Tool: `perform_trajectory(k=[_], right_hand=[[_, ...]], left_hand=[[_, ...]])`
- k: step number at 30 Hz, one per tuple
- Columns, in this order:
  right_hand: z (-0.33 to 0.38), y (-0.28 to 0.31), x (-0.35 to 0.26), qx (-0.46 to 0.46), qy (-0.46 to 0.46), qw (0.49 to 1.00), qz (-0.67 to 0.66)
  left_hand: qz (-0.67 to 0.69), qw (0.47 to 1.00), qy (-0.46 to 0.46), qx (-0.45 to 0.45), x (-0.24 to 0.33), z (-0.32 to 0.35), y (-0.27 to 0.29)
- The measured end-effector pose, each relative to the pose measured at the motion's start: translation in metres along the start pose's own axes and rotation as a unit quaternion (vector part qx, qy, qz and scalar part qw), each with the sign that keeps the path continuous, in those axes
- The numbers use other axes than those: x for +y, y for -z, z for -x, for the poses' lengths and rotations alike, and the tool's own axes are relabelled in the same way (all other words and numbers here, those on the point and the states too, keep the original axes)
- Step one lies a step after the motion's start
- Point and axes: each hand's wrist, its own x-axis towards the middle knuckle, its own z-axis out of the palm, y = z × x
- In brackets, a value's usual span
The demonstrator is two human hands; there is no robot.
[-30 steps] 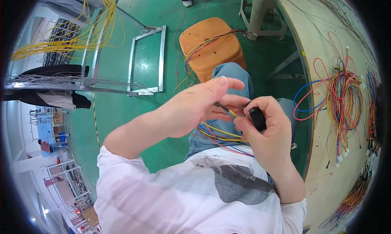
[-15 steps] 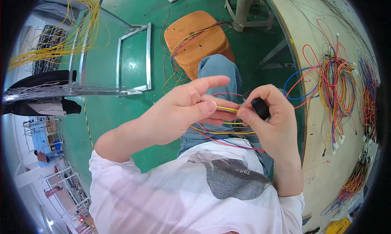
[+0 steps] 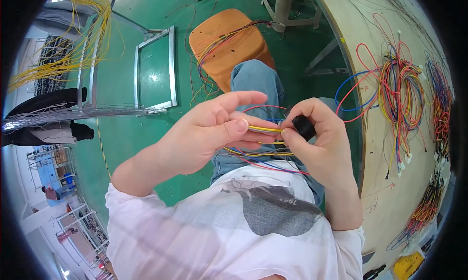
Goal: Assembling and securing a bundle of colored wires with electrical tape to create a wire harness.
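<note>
A short bundle of yellow and grey wires (image 3: 264, 129) stretches between my hands above my lap. My left hand (image 3: 207, 131) pinches it under the thumb against the fingers, while the index finger sticks out straight. At the other end, the thumb and fingertips of my right hand (image 3: 319, 146) press on the bundle. A black roll (image 3: 304, 127), which looks like tape, is held in that same hand against the curled fingers. More loose wires in red, blue and yellow (image 3: 263, 158) lie across my jeans below the hands. Where the tape meets the wires is hidden by my fingertips.
An orange stool (image 3: 239, 60) with wires draped over it stands ahead. On the right, a table (image 3: 370, 182) bears a large coiled wire bundle (image 3: 399, 97) and further harnesses. Metal frames (image 3: 171, 65) and hanging yellow wires (image 3: 97, 16) are at the left.
The whole view has shifted slightly, so the stool, table and hands all appear a little further left. The grip of both hands on the wires looks unchanged.
</note>
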Motion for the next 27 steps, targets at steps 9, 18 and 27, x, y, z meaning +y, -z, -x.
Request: perform_trajectory(k=[9,18,27], right_hand=[[-0.002,-0.014,0.017,0.041,0.137,0.976,0.163],[-0.001,-0.012,0.016,0.073,0.077,0.99,0.094],[0.027,-0.025,0.013,0.099,-0.063,0.977,-0.179]], left_hand=[[-0.617,0.715,-0.326,0.052,-0.011,-0.014,0.004],[-0.547,0.77,-0.307,0.12,-0.022,-0.024,-0.005],[-0.264,0.946,-0.074,0.174,-0.03,-0.029,0.002]])
